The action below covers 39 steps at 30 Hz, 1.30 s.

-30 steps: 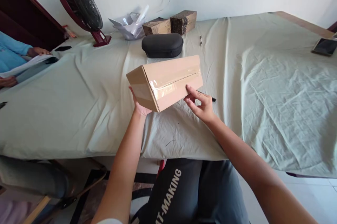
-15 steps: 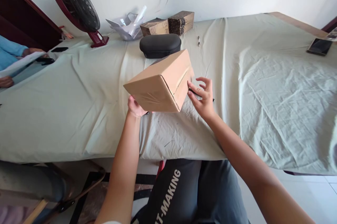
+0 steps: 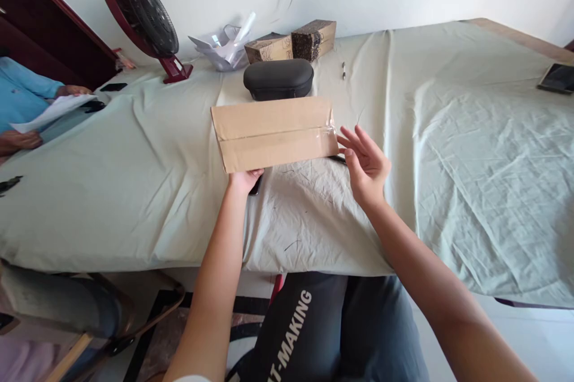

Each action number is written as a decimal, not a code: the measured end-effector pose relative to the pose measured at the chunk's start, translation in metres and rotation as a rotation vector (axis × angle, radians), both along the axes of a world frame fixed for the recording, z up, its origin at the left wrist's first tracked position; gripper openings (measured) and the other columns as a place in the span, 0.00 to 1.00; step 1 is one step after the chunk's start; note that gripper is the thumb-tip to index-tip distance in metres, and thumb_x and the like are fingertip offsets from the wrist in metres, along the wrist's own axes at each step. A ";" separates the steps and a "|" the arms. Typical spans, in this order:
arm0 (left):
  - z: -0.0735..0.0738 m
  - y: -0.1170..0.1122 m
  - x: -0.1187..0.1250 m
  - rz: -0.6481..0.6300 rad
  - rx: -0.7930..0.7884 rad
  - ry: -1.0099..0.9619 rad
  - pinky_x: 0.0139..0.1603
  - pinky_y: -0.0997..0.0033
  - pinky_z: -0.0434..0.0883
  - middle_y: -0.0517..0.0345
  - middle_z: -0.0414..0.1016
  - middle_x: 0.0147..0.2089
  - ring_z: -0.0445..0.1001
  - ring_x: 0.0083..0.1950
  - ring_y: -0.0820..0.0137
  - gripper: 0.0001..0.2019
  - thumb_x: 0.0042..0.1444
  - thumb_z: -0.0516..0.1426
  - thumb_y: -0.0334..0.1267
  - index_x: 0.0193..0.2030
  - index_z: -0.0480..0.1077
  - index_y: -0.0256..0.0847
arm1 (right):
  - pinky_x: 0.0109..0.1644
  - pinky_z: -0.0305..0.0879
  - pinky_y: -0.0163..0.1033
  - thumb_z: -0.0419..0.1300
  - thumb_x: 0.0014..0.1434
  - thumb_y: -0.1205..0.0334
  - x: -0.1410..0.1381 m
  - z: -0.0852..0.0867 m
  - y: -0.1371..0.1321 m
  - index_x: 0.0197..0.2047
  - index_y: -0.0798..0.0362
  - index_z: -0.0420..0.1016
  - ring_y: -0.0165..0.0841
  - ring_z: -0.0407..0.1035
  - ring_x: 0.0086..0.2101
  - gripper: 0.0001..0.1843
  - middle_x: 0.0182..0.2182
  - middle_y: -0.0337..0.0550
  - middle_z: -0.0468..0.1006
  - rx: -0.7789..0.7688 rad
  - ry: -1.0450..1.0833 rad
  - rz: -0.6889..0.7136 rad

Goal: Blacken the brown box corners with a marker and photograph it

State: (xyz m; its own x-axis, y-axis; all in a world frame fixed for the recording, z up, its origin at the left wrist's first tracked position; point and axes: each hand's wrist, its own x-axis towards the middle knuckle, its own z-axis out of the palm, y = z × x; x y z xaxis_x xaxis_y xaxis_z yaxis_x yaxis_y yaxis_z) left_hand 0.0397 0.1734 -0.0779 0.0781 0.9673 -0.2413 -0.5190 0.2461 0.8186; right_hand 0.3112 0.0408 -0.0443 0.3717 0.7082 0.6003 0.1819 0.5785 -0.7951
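Note:
A brown cardboard box (image 3: 273, 131) is held up over the cloth, with a seam along the face toward me and shiny clear tape at its right end. My left hand (image 3: 244, 181) grips it from below at the lower left; most of its fingers are hidden behind the box. Beside the right end is my right hand (image 3: 366, 167), fingers spread and holding nothing; whether a fingertip touches the cardboard I cannot tell. A thin black object (image 3: 337, 159) shows between that hand and the box, partly hidden. Part of a dark, flat object (image 3: 256, 186) lies by my left wrist.
Behind the box, a black zip case (image 3: 278, 79) sits on the cloth-covered table (image 3: 466, 131). Two patterned boxes (image 3: 313, 38), a basket of papers (image 3: 224, 53) and a fan (image 3: 143, 17) stand along the wall. A phone (image 3: 556, 78) lies right. Another person (image 3: 27, 92) holds paper at left.
The box has turned in my left hand, so its long, seamed face now points toward me. My right hand has drawn back slightly to the right and its fingers have spread.

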 end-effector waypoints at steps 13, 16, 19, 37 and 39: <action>0.009 -0.005 0.010 0.037 0.181 -0.023 0.56 0.57 0.84 0.51 0.87 0.56 0.83 0.61 0.56 0.24 0.72 0.53 0.62 0.55 0.82 0.49 | 0.43 0.88 0.50 0.74 0.62 0.42 0.002 -0.012 0.012 0.67 0.40 0.79 0.50 0.80 0.60 0.33 0.59 0.51 0.83 -0.189 0.089 0.080; 0.016 -0.006 0.011 0.037 0.212 -0.029 0.57 0.59 0.84 0.51 0.88 0.53 0.84 0.60 0.56 0.20 0.73 0.55 0.56 0.53 0.82 0.47 | 0.41 0.88 0.46 0.75 0.58 0.38 0.003 -0.017 0.017 0.68 0.41 0.77 0.46 0.79 0.57 0.38 0.56 0.49 0.80 -0.254 0.167 0.156; 0.016 -0.004 0.008 0.079 0.182 -0.022 0.55 0.62 0.84 0.52 0.88 0.45 0.86 0.54 0.59 0.15 0.70 0.59 0.51 0.48 0.83 0.44 | 0.47 0.88 0.50 0.73 0.59 0.34 0.001 -0.023 0.019 0.61 0.44 0.81 0.45 0.77 0.56 0.33 0.54 0.49 0.78 -0.304 0.173 0.221; -0.012 0.001 -0.010 -0.172 0.632 0.238 0.49 0.61 0.79 0.50 0.83 0.48 0.84 0.53 0.54 0.29 0.52 0.69 0.62 0.53 0.77 0.46 | 0.66 0.73 0.67 0.69 0.56 0.37 0.021 -0.036 0.031 0.59 0.35 0.62 0.55 0.61 0.73 0.33 0.72 0.43 0.66 -0.169 0.116 0.311; -0.013 0.003 -0.013 -0.178 0.649 0.206 0.43 0.63 0.77 0.54 0.82 0.44 0.83 0.47 0.58 0.25 0.47 0.71 0.54 0.50 0.77 0.46 | 0.68 0.72 0.68 0.69 0.56 0.35 0.022 -0.034 0.030 0.59 0.35 0.62 0.56 0.57 0.76 0.34 0.76 0.42 0.61 -0.160 0.081 0.304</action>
